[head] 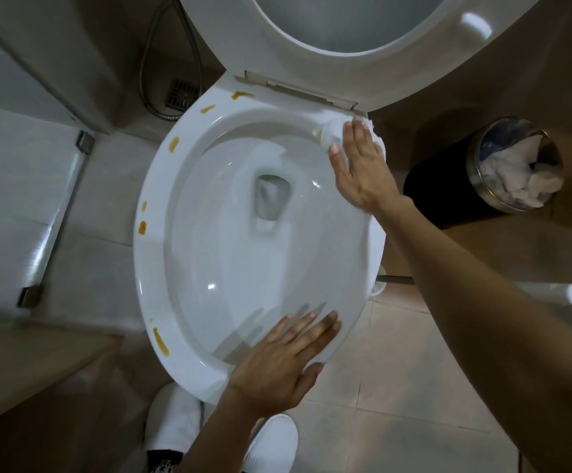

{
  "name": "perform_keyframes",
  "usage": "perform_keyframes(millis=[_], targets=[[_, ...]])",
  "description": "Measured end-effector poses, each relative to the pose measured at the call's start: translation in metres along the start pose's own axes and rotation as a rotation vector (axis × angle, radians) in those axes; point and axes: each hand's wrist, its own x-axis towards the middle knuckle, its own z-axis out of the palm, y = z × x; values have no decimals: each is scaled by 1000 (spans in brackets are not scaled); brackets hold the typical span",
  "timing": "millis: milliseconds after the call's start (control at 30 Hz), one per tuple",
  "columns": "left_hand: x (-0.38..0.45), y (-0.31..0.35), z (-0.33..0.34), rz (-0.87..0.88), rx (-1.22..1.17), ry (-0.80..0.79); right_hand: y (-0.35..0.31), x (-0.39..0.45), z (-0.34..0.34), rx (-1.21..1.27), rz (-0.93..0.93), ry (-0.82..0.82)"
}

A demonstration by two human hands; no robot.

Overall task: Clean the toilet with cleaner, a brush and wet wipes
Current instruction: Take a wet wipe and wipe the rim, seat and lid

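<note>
The white toilet bowl (161,186) fills the middle, its seat and lid (312,73) raised. Several orange-brown stains (143,227) dot the left and back rim. My right hand (363,165) lies flat on the far right rim, pressing a white wet wipe (378,139) whose edge shows past the fingers. My left hand (277,367) rests flat with spread fingers on the near right rim and holds nothing. A white brush handle (558,294) lies to the right behind my right arm, its head partly hidden by the bowl.
A round metal bin (482,186) with crumpled white wipes stands right of the toilet. A floor drain (180,93) and a spray hose (148,63) are at the back left. A glass shower door (55,213) stands left. My white shoes (175,418) are below the bowl.
</note>
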Motion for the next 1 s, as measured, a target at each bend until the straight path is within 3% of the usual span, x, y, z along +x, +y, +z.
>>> perform_keyframes(millis=[300, 500, 767, 1000], targets=[[-1, 1, 0, -3, 66, 13, 16, -43, 4, -31, -71, -9], [-1, 2, 1, -14, 68, 44, 28, -60, 1, -361, -204, -115], [0, 0, 3, 10, 9, 33, -4, 20, -15, -783, -401, -109], [-1, 1, 2, 11, -8, 47, 1, 9, -15, -865, -404, -143]])
